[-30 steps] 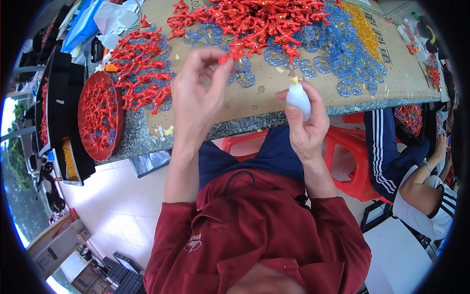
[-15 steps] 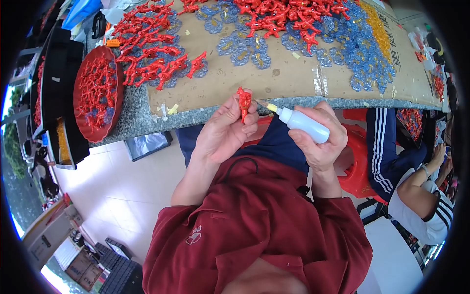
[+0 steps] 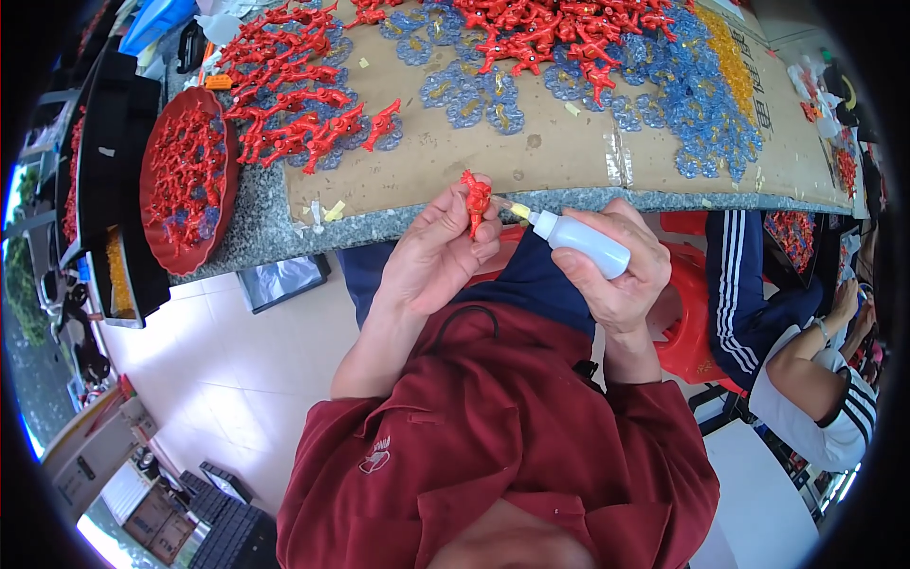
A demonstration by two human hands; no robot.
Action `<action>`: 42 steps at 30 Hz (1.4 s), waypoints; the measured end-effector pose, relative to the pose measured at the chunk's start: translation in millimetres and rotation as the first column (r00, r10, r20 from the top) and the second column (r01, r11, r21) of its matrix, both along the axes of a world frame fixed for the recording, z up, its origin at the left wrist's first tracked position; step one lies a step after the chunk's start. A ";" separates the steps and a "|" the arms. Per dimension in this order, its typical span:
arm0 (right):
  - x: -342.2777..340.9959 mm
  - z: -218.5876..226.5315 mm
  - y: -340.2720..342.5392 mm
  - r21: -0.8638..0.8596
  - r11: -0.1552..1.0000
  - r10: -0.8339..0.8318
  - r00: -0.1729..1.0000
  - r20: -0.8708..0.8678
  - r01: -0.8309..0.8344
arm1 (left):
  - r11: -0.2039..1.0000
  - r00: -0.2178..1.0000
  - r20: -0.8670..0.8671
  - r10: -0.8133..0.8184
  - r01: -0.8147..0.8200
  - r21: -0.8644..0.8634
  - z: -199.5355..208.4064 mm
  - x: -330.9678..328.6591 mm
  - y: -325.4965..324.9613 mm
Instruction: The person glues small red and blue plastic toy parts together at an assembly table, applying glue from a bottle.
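Between the thumb and fingers of my left hand (image 3: 438, 248) is a small red toy figure (image 3: 476, 203), held upright near the table's front edge. My right hand (image 3: 621, 266) is wrapped round a white squeeze bottle (image 3: 586, 243) lying tilted in the palm. Its yellow-collared nozzle (image 3: 519, 211) points left, with the thin tip at or very close to the figure's side; I cannot tell whether they touch. Past my hands, rows of red figures (image 3: 318, 128) on clear blue bases lie on the cardboard (image 3: 417, 171). More blue bases (image 3: 716, 133) are heaped at the right.
A red scalloped plate (image 3: 175, 261) full of red pieces sits at the table's left. Black trays (image 3: 133, 161) stand beside it. Yellow pieces (image 3: 730, 57) line the far right. A co-worker (image 3: 806, 379) sits at my right, near a red stool (image 3: 678, 332).
The bottle has shifted slightly left, bringing its nozzle tip closer to the red figure. My left hand has barely moved, still holding the figure.
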State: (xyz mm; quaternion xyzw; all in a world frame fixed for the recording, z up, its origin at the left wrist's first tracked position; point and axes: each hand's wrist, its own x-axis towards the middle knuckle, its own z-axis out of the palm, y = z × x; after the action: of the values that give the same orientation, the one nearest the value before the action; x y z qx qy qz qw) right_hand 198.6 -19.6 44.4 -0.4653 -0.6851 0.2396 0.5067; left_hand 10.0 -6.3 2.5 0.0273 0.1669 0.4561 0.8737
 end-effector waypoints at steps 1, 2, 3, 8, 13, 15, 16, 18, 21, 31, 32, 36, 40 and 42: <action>0.6 0.8 -0.9 -0.020 1.000 -0.005 0.999 -0.032 0.005 | 1.000 1.000 -0.009 0.001 -0.001 -0.004 -0.6 0.2 0.1; 1.3 1.5 -1.7 -0.040 0.999 -0.011 0.998 -0.064 0.008 | 1.000 1.000 -0.009 0.001 -0.001 -0.004 -1.3 0.2 -0.1; 2.2 2.7 -2.1 -0.039 0.999 -0.011 0.998 -0.064 0.008 | 1.000 1.000 0.001 -0.006 0.006 0.013 -2.0 0.2 -0.2; 2.8 3.4 -0.5 -0.050 0.998 0.021 0.997 -0.069 -0.025 | 1.000 0.999 -0.038 -0.012 0.013 0.024 0.5 1.6 -1.3; 7.2 6.1 0.4 -0.079 0.995 0.051 0.996 -0.074 -0.056 | 0.999 0.995 -0.100 -0.012 0.016 0.040 2.0 2.2 -0.8; 12.3 6.8 0.6 -0.082 0.994 0.068 0.995 -0.072 -0.074 | 0.997 0.997 -0.074 -0.009 0.014 0.071 -0.1 0.5 -1.4; 15.4 6.2 0.2 -0.142 0.987 0.054 0.988 -0.145 -0.075 | 0.995 0.999 -0.049 -0.008 0.013 0.103 -0.5 -0.7 -1.5; 16.1 2.0 0.3 -0.200 0.977 0.029 0.977 -0.212 -0.072 | 0.997 0.998 -0.057 0.002 0.002 0.074 3.5 -0.9 -1.6; 1.6 -6.9 6.5 -0.402 0.914 -0.135 0.892 -0.432 -0.057 | 0.999 0.997 -0.077 0.017 -0.013 0.052 6.1 -5.1 -3.5; -52.4 -36.4 47.5 -0.064 0.998 -0.020 0.997 0.078 0.025 | 0.992 0.959 -0.251 0.128 -0.119 0.052 7.1 -24.0 -20.1; -53.3 -33.6 46.6 -0.097 0.995 -0.012 0.999 0.032 0.015 | 0.988 0.945 -0.290 0.151 -0.149 0.028 6.8 -26.6 -21.2; -34.2 -27.0 42.9 -0.203 0.971 -0.140 0.988 -0.071 0.123 | 0.991 0.980 -0.147 0.132 -0.132 0.011 2.3 -31.8 -20.2; -30.7 -29.0 64.8 0.137 0.959 -0.284 0.883 0.374 0.250 | 0.990 0.981 -0.143 0.129 -0.119 0.079 0.8 -25.5 -20.6; -32.5 -37.5 66.7 0.096 0.963 -0.271 0.885 0.380 0.253 | 0.987 0.980 -0.159 0.117 -0.097 0.128 0.7 -23.2 -20.5</action>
State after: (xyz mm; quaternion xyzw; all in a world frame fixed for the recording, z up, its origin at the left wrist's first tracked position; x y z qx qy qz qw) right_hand 166.1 47.1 6.8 -0.5806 -0.7080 0.0567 0.3981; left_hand -13.2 -26.8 3.3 0.1086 0.2124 0.5078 0.8278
